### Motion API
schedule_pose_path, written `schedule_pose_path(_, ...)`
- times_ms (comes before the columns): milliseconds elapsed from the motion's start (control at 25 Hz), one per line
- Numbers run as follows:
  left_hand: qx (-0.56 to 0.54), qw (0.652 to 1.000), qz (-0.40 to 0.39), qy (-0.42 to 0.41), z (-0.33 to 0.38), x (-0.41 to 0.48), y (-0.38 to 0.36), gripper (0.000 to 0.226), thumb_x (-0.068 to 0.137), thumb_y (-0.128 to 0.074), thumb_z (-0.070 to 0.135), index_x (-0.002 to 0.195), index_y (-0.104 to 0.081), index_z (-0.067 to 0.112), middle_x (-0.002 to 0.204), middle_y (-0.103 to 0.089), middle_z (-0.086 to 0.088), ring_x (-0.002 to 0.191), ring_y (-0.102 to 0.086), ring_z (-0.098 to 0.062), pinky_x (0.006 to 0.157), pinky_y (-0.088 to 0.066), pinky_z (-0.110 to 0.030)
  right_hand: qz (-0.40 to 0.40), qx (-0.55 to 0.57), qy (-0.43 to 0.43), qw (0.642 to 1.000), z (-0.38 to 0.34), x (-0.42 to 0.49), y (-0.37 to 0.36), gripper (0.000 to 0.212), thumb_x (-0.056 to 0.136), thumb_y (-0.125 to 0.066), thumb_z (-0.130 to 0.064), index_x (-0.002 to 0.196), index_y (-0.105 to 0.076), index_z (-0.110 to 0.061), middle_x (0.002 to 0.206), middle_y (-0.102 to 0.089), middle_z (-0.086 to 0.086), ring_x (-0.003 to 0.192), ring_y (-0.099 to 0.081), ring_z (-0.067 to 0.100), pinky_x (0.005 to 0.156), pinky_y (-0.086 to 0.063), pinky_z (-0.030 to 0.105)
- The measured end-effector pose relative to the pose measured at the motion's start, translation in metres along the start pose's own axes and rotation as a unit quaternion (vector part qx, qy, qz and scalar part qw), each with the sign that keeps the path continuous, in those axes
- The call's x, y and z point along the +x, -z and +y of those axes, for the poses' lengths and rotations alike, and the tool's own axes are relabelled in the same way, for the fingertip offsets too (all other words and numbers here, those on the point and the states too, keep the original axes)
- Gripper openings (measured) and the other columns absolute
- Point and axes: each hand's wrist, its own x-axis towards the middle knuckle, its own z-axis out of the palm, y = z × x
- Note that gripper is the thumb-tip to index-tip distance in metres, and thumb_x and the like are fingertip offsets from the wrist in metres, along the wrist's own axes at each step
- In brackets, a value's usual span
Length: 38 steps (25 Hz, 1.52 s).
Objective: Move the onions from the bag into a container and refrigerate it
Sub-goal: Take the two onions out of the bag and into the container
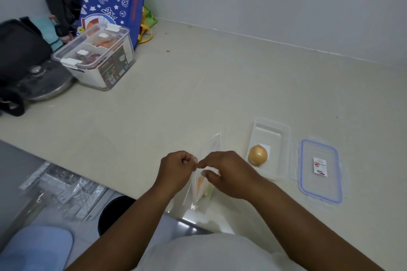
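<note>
Left hand [178, 166]: pinching top edge of clear bag [201, 185], fingers closed.
Right hand [226, 174]: pinching same edge, touching the left.
Bag contents: pale orange shape, blurred.
Container [269, 147]: open on counter [176, 94], one onion [258, 154] inside.
Lid [320, 171]: flat, just right of container.

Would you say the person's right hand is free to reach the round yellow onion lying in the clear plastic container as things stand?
Probably not at once: the right hand is pinching the clear plastic bag together with the left hand. The path itself looks open, since the round yellow onion lies uncovered in the lidless clear plastic container just beside it.
</note>
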Motion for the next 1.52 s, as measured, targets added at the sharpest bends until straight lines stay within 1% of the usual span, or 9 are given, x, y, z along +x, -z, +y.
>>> schedule_pose_path(200,-0.007,1.0,0.017,0.001,-0.003,-0.003,0.007,0.016,0.086,-0.065,0.018,0.072,-0.071,0.022,0.064,-0.072,0.007,0.064,-0.065,-0.007,0.064,-0.047,-0.022,-0.243,-0.198,-0.081,0.946,0.005,0.028,-0.025,0.023,0.091,-0.05,-0.015,0.104,-0.069,-0.014,0.103,-0.068,0.009,0.09,-0.064,0.027,0.08,-0.055,0.039)
schedule_pose_path(320,-0.009,1.0,0.018,0.006,-0.006,-0.004,0.009,0.017,0.086,-0.064,0.019,0.071,-0.071,0.023,0.064,-0.072,0.008,0.063,-0.064,-0.004,0.065,-0.048,-0.02,-0.272,-0.246,-0.127,0.922,0.014,0.029,-0.033,0.025,0.088,-0.055,-0.021,0.11,-0.067,-0.014,0.109,-0.066,0.009,0.093,-0.065,0.027,0.079,-0.056,0.037)
schedule_pose_path(440,-0.006,1.0,0.01,0.001,-0.007,-0.007,0.007,0.016,0.085,-0.065,0.022,0.07,-0.071,0.023,0.065,-0.072,0.008,0.062,-0.063,-0.007,0.065,-0.048,-0.021,-0.287,-0.159,-0.141,0.934,0.019,0.032,-0.039,0.046,0.084,-0.062,-0.036,0.128,-0.057,-0.024,0.125,-0.06,0.003,0.112,-0.059,0.025,0.09,-0.051,0.038)
schedule_pose_path(640,-0.001,1.0,-0.006,0.001,-0.009,-0.011,0.004,0.017,0.085,-0.066,0.022,0.07,-0.071,0.024,0.064,-0.073,0.009,0.06,-0.064,-0.004,0.066,-0.048,-0.021,-0.333,-0.169,-0.121,0.92,0.024,0.032,-0.051,0.034,0.073,-0.068,-0.051,0.099,-0.063,-0.03,0.089,-0.062,-0.006,0.081,-0.054,0.018,0.072,-0.052,0.035)
schedule_pose_path(840,0.002,1.0,-0.006,0.004,-0.011,-0.012,0.004,0.016,0.086,-0.066,0.025,0.071,-0.071,0.024,0.064,-0.072,0.011,0.06,-0.064,-0.003,0.064,-0.048,-0.024,-0.215,-0.149,-0.111,0.959,0.033,0.018,-0.05,0.042,0.072,-0.075,-0.035,0.109,-0.06,-0.024,0.104,-0.064,0.003,0.091,-0.061,0.025,0.07,-0.046,0.032)
schedule_pose_path(1000,-0.002,1.0,-0.006,0.01,-0.009,-0.007,0.003,0.017,0.085,-0.066,0.023,0.069,-0.071,0.024,0.063,-0.072,0.009,0.053,-0.06,0.001,0.059,-0.047,-0.024,0.008,0.016,-0.117,0.993,0.028,-0.006,-0.015,0.058,0.063,-0.077,-0.044,0.116,-0.06,-0.029,0.11,-0.064,-0.004,0.096,-0.062,0.014,0.082,-0.052,0.031)
schedule_pose_path(1200,-0.007,1.0,-0.016,0.019,-0.008,-0.006,-0.006,0.017,0.085,-0.064,0.02,0.07,-0.072,0.023,0.065,-0.073,0.01,0.051,-0.059,0.004,0.06,-0.046,-0.023,0.304,0.161,-0.227,0.911,0.066,-0.019,0.035,0.049,0.063,-0.084,-0.035,0.108,-0.067,-0.03,0.098,-0.066,-0.015,0.084,-0.063,-0.001,0.073,-0.047,0.009)
schedule_pose_path(1320,-0.01,1.0,-0.01,0.022,-0.008,-0.005,-0.008,0.017,0.085,-0.064,0.019,0.07,-0.072,0.023,0.065,-0.073,0.008,0.051,-0.058,0.003,0.06,-0.047,-0.024,0.264,0.091,-0.381,0.881,0.123,-0.006,0.051,0.039,0.073,-0.075,-0.037,0.107,-0.065,-0.02,0.1,-0.067,-0.001,0.086,-0.056,0.016,0.076,-0.042,0.027)
schedule_pose_path(1520,-0.011,0.999,-0.007,0.03,-0.01,-0.004,-0.01,0.018,0.084,-0.065,0.018,0.069,-0.072,0.023,0.064,-0.073,0.008,0.05,-0.058,0.002,0.06,-0.046,-0.025,0.1,-0.01,-0.475,0.874,0.18,0.011,0.04,0.035,0.078,-0.066,-0.042,0.091,-0.061,-0.01,0.101,-0.067,0.014,0.078,-0.052,0.025,0.061,-0.036,0.029)
